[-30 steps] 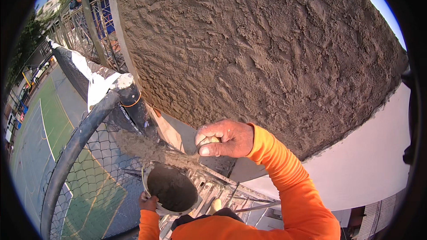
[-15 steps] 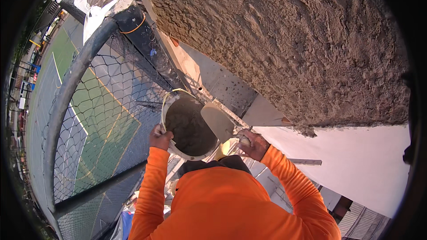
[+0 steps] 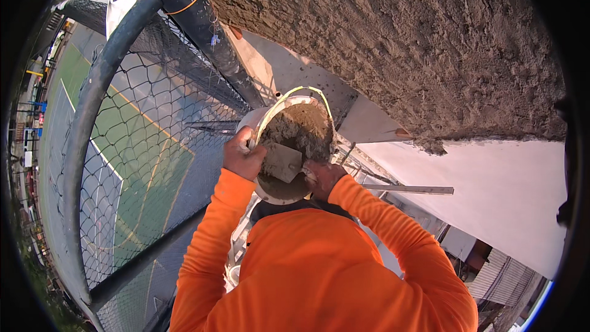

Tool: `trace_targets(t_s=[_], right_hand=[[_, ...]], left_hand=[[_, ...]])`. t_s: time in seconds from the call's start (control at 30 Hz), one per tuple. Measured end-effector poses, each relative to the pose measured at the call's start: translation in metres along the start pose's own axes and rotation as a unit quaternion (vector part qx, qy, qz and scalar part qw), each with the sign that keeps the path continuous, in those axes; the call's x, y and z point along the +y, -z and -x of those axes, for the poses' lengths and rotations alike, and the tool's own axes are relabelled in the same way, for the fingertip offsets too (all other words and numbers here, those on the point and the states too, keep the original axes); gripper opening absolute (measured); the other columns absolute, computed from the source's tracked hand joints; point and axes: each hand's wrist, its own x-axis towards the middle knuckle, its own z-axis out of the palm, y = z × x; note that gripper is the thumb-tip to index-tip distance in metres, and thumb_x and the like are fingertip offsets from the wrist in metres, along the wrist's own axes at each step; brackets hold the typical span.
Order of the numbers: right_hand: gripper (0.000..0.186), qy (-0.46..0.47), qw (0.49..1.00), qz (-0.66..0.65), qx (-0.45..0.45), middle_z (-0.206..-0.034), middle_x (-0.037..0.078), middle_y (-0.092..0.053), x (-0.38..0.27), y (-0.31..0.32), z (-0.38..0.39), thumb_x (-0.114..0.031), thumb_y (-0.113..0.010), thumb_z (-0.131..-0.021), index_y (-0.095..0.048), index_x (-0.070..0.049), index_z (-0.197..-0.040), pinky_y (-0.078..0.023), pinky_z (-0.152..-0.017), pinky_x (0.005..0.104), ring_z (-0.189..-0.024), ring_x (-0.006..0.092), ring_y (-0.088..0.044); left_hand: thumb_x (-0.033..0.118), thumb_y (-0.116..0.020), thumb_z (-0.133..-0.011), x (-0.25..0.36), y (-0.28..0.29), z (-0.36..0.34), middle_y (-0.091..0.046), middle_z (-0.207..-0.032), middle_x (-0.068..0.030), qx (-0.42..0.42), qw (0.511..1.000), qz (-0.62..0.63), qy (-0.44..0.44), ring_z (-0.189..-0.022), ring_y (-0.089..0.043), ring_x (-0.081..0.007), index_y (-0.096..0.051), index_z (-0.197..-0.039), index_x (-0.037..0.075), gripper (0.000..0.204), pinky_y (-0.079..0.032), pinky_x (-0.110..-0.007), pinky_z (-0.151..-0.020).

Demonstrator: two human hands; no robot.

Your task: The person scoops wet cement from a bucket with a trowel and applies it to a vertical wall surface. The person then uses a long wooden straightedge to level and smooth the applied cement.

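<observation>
A pale bucket (image 3: 251, 120) with a yellowish handle stands in front of my body, tilted, its mouth toward me. Wet grey mortar (image 3: 301, 124) lies inside it. My left hand (image 3: 243, 155) grips the bucket's left rim, fingers closed over the edge. Over the bucket's mouth, my right hand (image 3: 323, 178) is closed round the handle of a trowel. The flat trowel blade (image 3: 283, 162) is down in the bucket against the mortar; its handle is mostly hidden by my fingers.
Rough, freshly coated wall (image 3: 393, 43) rises ahead and right, above a smooth pale wall face (image 3: 491, 197). On the left, a dark metal pipe frame (image 3: 83, 147) carries netting, with a sports court (image 3: 141, 166) far below. A metal bar (image 3: 412, 189) juts out at right.
The trowel has gone from beside the bucket's right rim into its mouth. The bucket has tilted and shifted up and right in view, with my left hand still on its rim.
</observation>
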Motion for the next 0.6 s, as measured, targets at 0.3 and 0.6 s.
trace_targets(t_s=[0.3,0.6], right_hand=[[0.035,-0.015,0.993,0.108,0.038,-0.091,0.022,-0.071,0.004,0.031,-0.013,-0.029,-0.053,-0.097,-0.054,-0.009,-0.126,-0.052,-0.077,0.0516,-0.087,0.0428,-0.068],[0.023,0.336,0.924,-0.176,-0.047,-0.084,0.005,-0.064,-0.048,0.236,-0.008,-0.015,-0.070,-0.096,-0.061,-0.002,-0.112,-0.052,-0.062,0.0310,-0.068,0.0195,-0.064]], left_hand=[[-0.007,-0.065,-0.067,-0.097,0.034,0.020,-0.062,-0.079,-0.0006,0.112,0.970,0.196,0.096,-0.068,-0.056,-0.0118,-0.064,-0.090,0.003,0.025,-0.047,-0.028,-0.061],[-0.006,-0.062,-0.064,-0.170,0.080,0.072,-0.058,-0.071,0.0003,0.264,0.941,0.154,0.143,-0.059,-0.050,-0.0107,-0.057,-0.077,0.008,0.020,-0.041,-0.028,-0.054]])
